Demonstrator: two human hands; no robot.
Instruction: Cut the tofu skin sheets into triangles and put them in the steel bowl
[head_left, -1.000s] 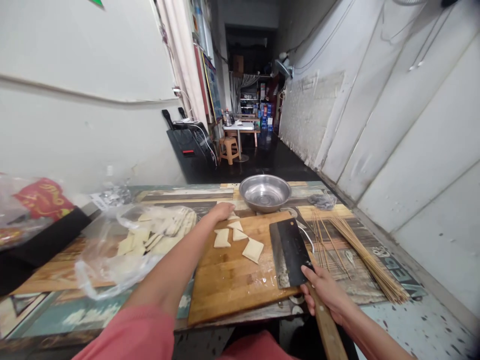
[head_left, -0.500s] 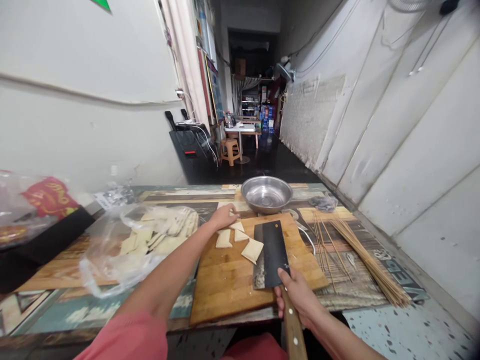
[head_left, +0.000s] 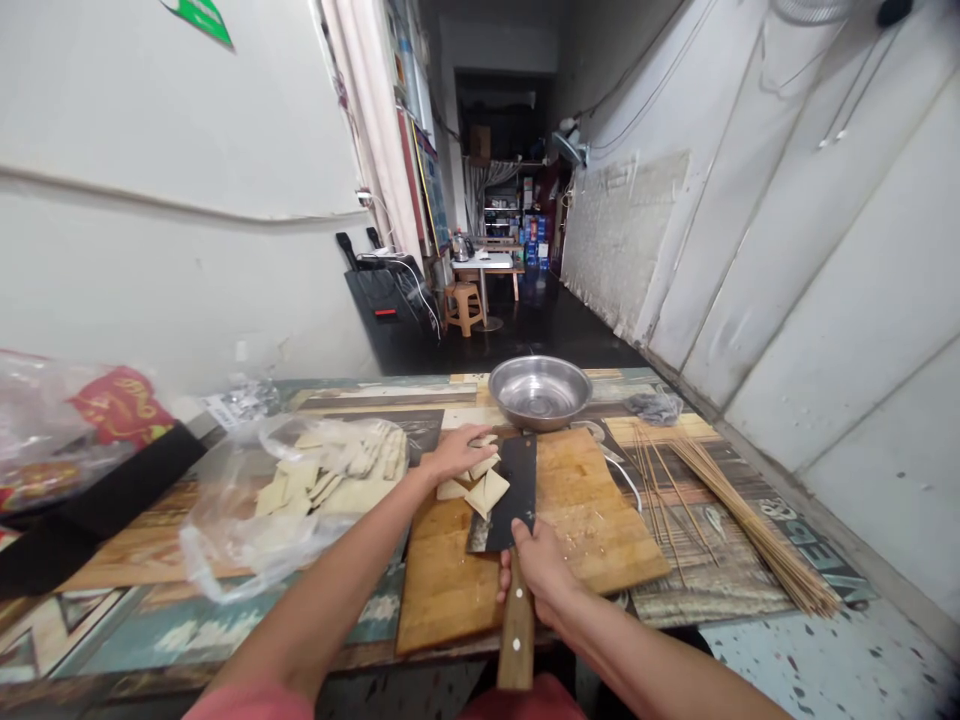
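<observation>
My right hand [head_left: 538, 565] is closed round the wooden handle of a cleaver [head_left: 517, 490], whose dark blade lies almost flat over the wooden cutting board [head_left: 592, 490]. Pale, flat cut pieces [head_left: 489, 490] that look like tofu sheets are bunched at the blade's left side, some resting on its edge. My left hand [head_left: 457, 455] reaches over the board's far left part, fingers stretched out against the pieces and partly hiding them. To the left, an open clear plastic bag [head_left: 225, 520] holds a heap of similar pale slices [head_left: 337, 465].
Behind the board stands a steel bowl [head_left: 540, 390]. Thin wooden skewers [head_left: 757, 525] lie right of it, near a crumpled grey plastic bag [head_left: 652, 405]. Scissors [head_left: 596, 432] show partly at the board's far edge. A black box [head_left: 112, 500] with packaged goods is at far left.
The cleaver has slid left across the board, gathering the pale pieces into a bunch against my left hand. My left hand has flattened over them. The view has shifted slightly.
</observation>
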